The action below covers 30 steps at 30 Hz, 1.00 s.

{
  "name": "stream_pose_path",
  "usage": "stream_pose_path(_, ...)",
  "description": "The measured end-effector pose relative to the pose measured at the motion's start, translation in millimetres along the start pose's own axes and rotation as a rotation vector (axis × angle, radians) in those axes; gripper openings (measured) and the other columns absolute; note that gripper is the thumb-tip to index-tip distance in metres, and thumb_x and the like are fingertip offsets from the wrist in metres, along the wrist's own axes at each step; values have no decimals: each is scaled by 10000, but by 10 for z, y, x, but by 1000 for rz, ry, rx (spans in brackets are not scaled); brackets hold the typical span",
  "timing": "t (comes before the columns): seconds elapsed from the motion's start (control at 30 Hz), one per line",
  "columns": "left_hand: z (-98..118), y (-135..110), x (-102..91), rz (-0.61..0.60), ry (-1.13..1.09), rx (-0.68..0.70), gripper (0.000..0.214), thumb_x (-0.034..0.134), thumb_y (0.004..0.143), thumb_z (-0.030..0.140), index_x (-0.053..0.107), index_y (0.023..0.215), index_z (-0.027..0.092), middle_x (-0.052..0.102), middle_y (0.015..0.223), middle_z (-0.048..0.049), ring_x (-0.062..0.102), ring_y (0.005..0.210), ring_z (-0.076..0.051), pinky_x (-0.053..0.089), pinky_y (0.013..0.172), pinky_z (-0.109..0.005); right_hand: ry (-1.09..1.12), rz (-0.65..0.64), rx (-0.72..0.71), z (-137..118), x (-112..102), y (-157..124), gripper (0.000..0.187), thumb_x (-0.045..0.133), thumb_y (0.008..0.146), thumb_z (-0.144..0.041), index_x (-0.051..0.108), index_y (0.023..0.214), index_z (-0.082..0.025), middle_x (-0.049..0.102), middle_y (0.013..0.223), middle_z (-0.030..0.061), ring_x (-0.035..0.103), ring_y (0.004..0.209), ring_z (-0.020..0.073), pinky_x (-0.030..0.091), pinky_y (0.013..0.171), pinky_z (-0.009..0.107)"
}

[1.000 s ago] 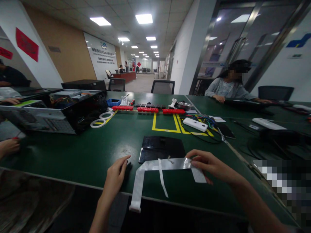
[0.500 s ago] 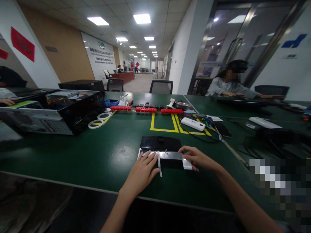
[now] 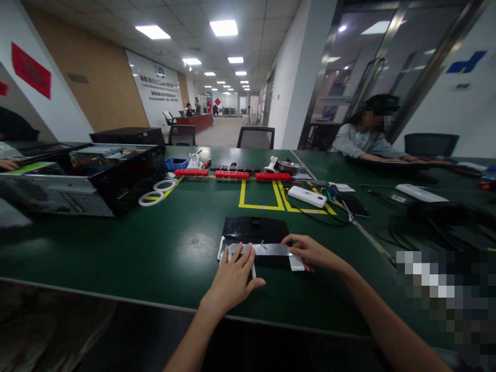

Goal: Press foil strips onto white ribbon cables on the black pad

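Note:
A flat grey ribbon cable [image 3: 271,250] lies across the near edge of a black flat panel [image 3: 256,230] on the green table [image 3: 155,243]. My left hand [image 3: 234,276] rests palm down on the cable's left end, fingers stretched out flat. My right hand [image 3: 312,251] presses the cable's right end with its fingertips, fingers extended. A white connector end shows just beyond my right fingers.
An open computer case [image 3: 81,178] stands at the left with white tape rings [image 3: 151,198] beside it. Red strips [image 3: 232,175] and yellow floor-tape boxes [image 3: 261,199] lie behind. A white device [image 3: 309,196] with cables sits right. A seated person [image 3: 368,139] works at the far right.
The cable's hanging tail was drawn up from the table edge onto the panel. My left hand moved from the bare table onto the cable's left end and now lies flatter.

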<state>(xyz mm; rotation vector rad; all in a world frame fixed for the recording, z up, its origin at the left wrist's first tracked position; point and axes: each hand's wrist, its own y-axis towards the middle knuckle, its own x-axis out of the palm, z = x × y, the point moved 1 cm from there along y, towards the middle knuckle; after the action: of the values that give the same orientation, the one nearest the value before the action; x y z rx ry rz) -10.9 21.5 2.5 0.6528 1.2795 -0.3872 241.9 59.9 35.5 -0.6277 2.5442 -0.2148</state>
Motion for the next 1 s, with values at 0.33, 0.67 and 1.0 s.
stream_pose_path(0.33,5,7,4,-15,-23,-3,742,377,842,624,275,1414,164,346,1451,-127,228,1347,-354,185,1047,-612,-36,25,7,-9,21,-1,373,504,824,-424,487,1081,-154,527,633,-33,478,390,65,366,324,152)
stream_pose_path(0.67,-396,-201,-283,236,-222,-222,474,274,964,360,264,1409,197,384,1435,-86,276,1346,-204,179,1101,-502,-44,16,21,-38,18,-17,352,485,834,-379,470,1096,-145,528,651,-28,485,402,62,386,333,150)
stream_pose_path(1.0,-762,-567,19,249,-88,-304,323,389,921,278,608,1144,193,629,1203,-60,512,1190,-228,366,1032,-434,-26,7,2,-5,8,-9,336,477,840,-384,466,1079,-148,531,637,-29,494,401,65,391,333,149)
